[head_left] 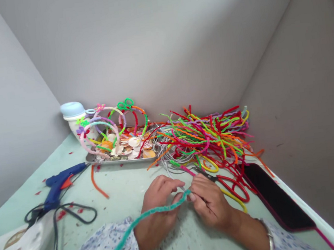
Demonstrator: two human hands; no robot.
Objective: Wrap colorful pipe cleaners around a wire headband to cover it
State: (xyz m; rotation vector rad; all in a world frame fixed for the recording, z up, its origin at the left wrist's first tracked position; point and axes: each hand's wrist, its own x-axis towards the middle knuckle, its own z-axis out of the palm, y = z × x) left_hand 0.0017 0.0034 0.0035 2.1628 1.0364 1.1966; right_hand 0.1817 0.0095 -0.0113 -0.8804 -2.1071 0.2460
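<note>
The teal fuzzy stem (153, 211) trails in front of the left sleeve (108, 239), its end gripped in the right hand (208, 200); the left hand (161, 196) pinches it just beside — a slack pinch could let the wrap unwind, or the loose length might snag.

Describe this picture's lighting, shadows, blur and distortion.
Head view: soft, diffuse light on the table; a soft-edged shadow on the back wall, its corners splaying, suggesting wide-angle distortion; frame's right edge darkened; teal pipe cleaner slightly soft.
</note>
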